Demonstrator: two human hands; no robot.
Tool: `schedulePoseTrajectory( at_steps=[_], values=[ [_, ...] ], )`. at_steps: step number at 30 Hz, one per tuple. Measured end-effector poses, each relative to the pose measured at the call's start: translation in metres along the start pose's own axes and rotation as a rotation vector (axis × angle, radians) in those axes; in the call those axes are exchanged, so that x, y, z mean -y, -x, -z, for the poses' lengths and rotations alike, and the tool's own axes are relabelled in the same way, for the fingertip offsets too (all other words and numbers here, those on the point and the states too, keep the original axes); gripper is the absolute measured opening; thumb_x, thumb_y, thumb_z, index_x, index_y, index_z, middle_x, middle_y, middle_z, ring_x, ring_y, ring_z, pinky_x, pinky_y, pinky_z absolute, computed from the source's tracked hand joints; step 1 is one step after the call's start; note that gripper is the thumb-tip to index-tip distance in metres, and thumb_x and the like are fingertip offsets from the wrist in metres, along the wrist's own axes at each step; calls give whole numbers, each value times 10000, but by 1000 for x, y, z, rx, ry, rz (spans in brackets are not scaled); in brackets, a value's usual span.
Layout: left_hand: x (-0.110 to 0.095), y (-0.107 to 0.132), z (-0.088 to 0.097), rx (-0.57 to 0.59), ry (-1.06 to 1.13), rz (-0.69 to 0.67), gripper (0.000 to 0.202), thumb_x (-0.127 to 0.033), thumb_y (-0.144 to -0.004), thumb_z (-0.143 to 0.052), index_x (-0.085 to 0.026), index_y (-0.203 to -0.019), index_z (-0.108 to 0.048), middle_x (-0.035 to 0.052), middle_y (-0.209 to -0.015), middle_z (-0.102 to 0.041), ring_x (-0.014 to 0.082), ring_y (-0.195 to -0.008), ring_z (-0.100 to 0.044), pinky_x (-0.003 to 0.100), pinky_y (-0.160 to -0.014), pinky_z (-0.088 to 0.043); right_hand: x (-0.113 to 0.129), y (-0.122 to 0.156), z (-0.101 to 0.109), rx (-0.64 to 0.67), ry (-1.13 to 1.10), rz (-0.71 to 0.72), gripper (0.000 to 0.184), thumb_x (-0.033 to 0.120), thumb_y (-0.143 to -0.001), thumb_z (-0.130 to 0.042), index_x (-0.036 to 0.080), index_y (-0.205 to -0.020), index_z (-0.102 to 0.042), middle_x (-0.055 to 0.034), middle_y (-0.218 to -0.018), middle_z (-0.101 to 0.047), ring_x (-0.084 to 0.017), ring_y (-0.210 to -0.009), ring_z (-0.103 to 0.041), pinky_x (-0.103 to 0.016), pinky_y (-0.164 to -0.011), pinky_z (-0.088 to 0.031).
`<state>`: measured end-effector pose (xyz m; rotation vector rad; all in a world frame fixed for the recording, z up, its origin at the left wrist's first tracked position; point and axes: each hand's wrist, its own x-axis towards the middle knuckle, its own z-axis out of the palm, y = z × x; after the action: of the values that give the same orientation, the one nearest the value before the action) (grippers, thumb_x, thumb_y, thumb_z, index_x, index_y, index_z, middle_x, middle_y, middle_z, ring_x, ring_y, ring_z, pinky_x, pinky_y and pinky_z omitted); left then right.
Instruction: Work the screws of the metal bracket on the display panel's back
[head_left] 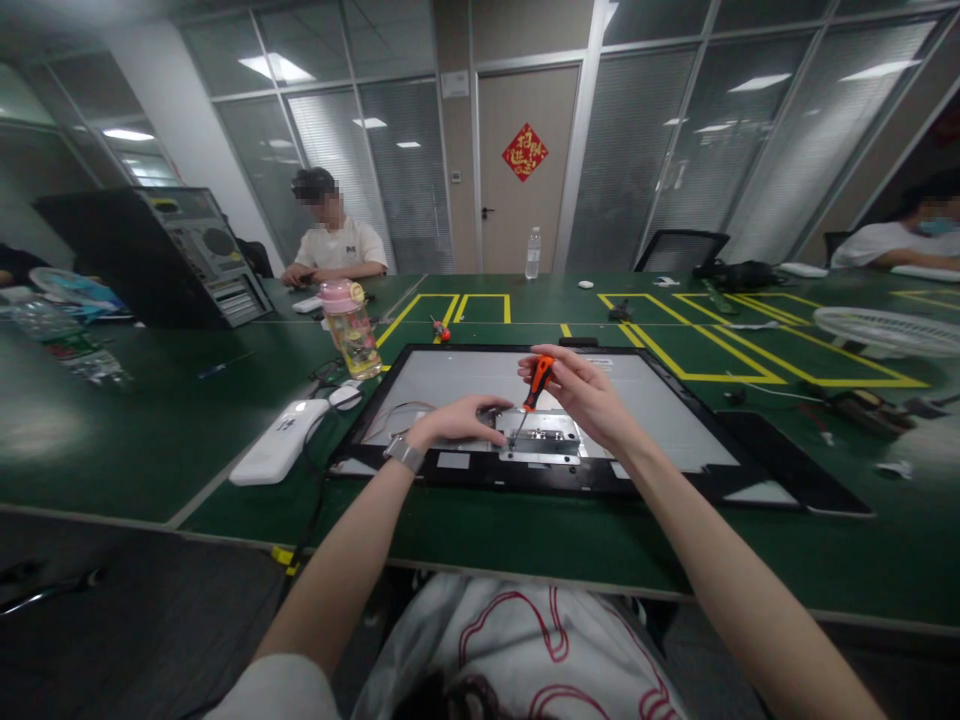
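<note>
An orange and black screwdriver [539, 382] slants down in my right hand [585, 392], its handle pinched by thumb and fingers. The shaft's tip meets a silver metal bracket [551, 425] near its left end. My left hand [463, 422], with a silver watch [406, 453] on the wrist, curves round the left end of this bracket, thumb in front and fingers behind. Beneath both hands lies a large flat screen panel [660, 410] with a black frame and a pale back. Thin wires [391, 412] run left of the bracket. The fingertips' exact contact is partly hidden.
The green table [187, 380] bears a pink-lidded bottle [351, 330], a white device [281, 440] and a computer case [169, 255] at left. A clear bottle [533, 252] stands at the back. A fan [892, 325] lies right. A person [337, 240] sits opposite, another [900, 240] far right.
</note>
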<state>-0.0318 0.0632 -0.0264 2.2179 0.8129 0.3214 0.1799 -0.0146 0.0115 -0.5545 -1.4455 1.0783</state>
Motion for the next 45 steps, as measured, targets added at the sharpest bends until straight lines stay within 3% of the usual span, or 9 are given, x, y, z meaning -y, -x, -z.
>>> schedulePoseTrajectory(
  at_steps=[3, 7, 10, 15, 21, 28, 34, 40, 45],
  values=[
    [0, 1, 0, 5, 1, 2, 769, -487, -631, -755, -202, -1303, -510, 81, -1351, -525, 269, -1234, -481, 358, -1051, -345, -4, 0, 1, -64, 179, 57, 273, 328, -866, -566, 280, -1126, -636, -49, -1021, -683, -198, -958, -632, -435, -937, -452],
    [-1, 2, 1, 9, 1, 1, 761, -488, -634, -753, -215, -1302, -512, 72, -1367, -512, 269, -1254, -463, 359, -1068, -326, -7, 2, -3, -219, 406, 214, 180, 269, -773, -679, 270, -952, -698, -31, -926, -639, -180, -856, -610, -380, -828, -490],
    [-1, 2, 0, 13, 11, 0, 747, -476, -643, -750, -219, -1302, -511, 68, -1372, -507, 264, -1261, -457, 353, -1071, -322, -6, 5, -8, -231, 455, 276, 161, 269, -791, -658, 278, -946, -699, -35, -948, -617, -188, -904, -597, -376, -836, -486],
    [-2, 1, 0, -3, 11, 8, 741, -471, -632, -756, -208, -1286, -526, 72, -1343, -535, 267, -1238, -481, 354, -1061, -335, -2, 8, -11, -127, 364, 162, 309, 292, -914, -473, 295, -1198, -595, -53, -1075, -656, -200, -997, -621, -432, -930, -456],
    [-7, 5, 1, -1, 20, 23, 750, -461, -635, -756, -219, -1302, -513, 59, -1369, -513, 273, -1273, -446, 360, -1081, -313, -7, 4, -6, -253, 393, 201, 172, 292, -786, -663, 272, -954, -696, -29, -928, -633, -177, -840, -614, -369, -805, -507],
    [-5, 4, 0, -2, 22, 8, 752, -462, -635, -758, -214, -1303, -515, 68, -1360, -520, 270, -1262, -455, 366, -1079, -316, -8, 4, 0, -143, 262, 116, 301, 321, -900, -505, 281, -1176, -618, -43, -1034, -680, -197, -975, -640, -438, -946, -463],
    [-4, 3, 0, 1, 40, 11, 753, -447, -630, -763, -226, -1304, -511, 65, -1376, -505, 267, -1268, -452, 371, -1090, -303, -7, 4, -1, -245, 369, 152, 183, 323, -796, -657, 269, -965, -702, -25, -943, -671, -175, -836, -645, -366, -825, -516],
    [-4, 3, 0, 1, 21, 9, 744, -473, -631, -757, -220, -1291, -524, 74, -1350, -527, 274, -1240, -475, 382, -1072, -324, -7, 4, -2, -145, 306, 110, 306, 353, -895, -517, 270, -1173, -614, -51, -1053, -678, -207, -1000, -630, -432, -936, -473],
    [-5, 4, 0, -1, 21, 19, 763, -468, -627, -759, -216, -1304, -511, 67, -1365, -515, 274, -1259, -459, 366, -1074, -321, -9, 3, 0, -212, 376, 147, 189, 339, -802, -651, 277, -977, -687, -29, -987, -655, -188, -917, -624, -367, -860, -502]
  ],
)
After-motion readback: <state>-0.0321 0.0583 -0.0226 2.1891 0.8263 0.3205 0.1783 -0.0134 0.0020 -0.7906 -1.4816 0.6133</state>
